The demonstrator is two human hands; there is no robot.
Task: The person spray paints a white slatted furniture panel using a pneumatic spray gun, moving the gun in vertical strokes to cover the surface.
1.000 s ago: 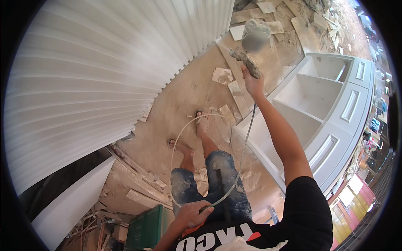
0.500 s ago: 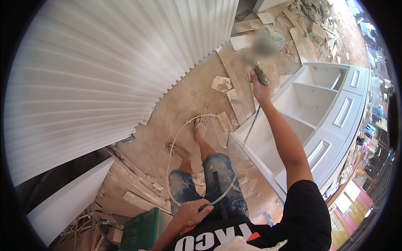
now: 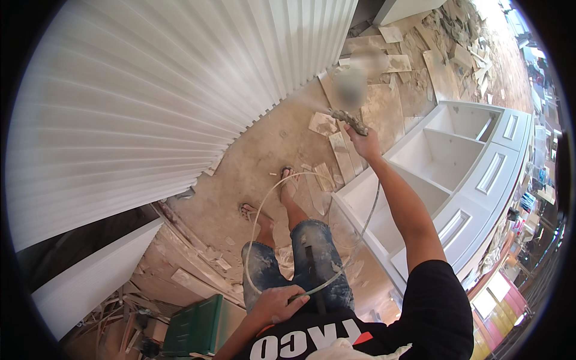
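I find the right hand clamped around the handle of a dirt-caked spray gun, arm outstretched. The gun is held above the floor, between the toothed edge of the white ribbed panel and the open side of the white cabinet. Its nozzle points left toward the panel, apart from it, and I note a faint mist ahead of the tip. A blurred grey shape shows just beyond the gun; I cannot tell what it is. I record the left hand closed on the pale hose at the waist, before the black T-shirt. The hose hangs in a wide loop in front of the denim shorts and runs up beside the right forearm toward the gun. Loose boards lie on the floor near the cabinet's left edge. I log a green box at lower left.
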